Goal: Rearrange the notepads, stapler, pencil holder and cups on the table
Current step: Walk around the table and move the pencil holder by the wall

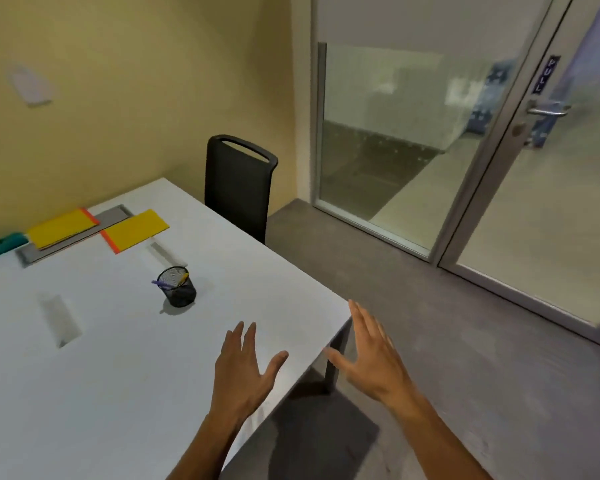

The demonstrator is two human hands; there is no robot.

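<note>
From the head camera I have my left hand [246, 365] and right hand [371, 355] spread wide and holding nothing, the left over the near corner of the white table [94, 393], the right past its edge. The mesh pencil holder [178, 287] stands upright just ahead; two yellow notepads [97, 228] lie at the far side (stapler and cups I can't make out). I'd take the holder first — grip low around its wall, keeping it level so the pens stay in.
</note>
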